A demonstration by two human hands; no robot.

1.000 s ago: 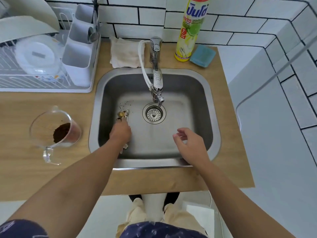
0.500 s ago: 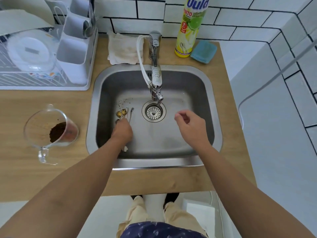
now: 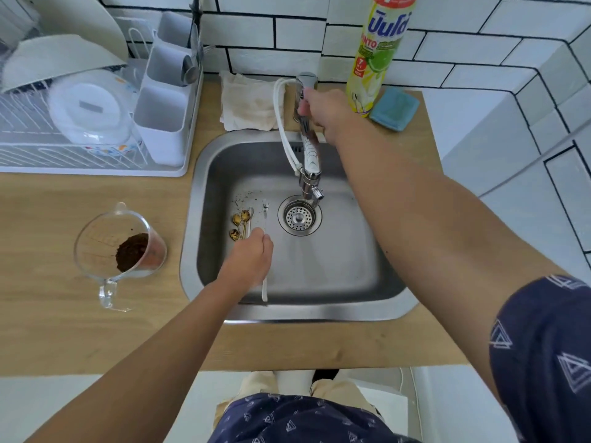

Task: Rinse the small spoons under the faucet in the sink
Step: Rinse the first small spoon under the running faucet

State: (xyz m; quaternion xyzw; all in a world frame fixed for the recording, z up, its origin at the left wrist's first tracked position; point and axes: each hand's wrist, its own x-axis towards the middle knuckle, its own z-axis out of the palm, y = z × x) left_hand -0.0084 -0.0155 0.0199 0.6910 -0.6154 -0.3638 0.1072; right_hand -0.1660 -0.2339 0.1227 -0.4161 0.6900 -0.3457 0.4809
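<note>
The left hand is gripping a bundle of small spoons low in the middle of the frame, its fingers curled around the handles, while the gold bowls are fanning out just above the knuckles and a white handle is sticking out below the hand toward the near wall of the sink. The spoons are lying over the left part of the basin floor, just left of the drain strainer, and dark specks are sitting on the steel just above them. Left of the sink, on the wooden counter, a clear measuring jug is holding a heap of dark brown grounds. Higher up in the centre, the right hand is closing its fingers around the upper part of the faucet, whose spout is reaching down over the drain with a white hose looping beside it; whether water is running cannot be told. Beyond the sink, a folded cloth is lying left of the faucet, and a yellow soap bottle and a blue sponge are sitting to its right. In the upper left, a white dish rack is holding dishes against the tiled wall.
</note>
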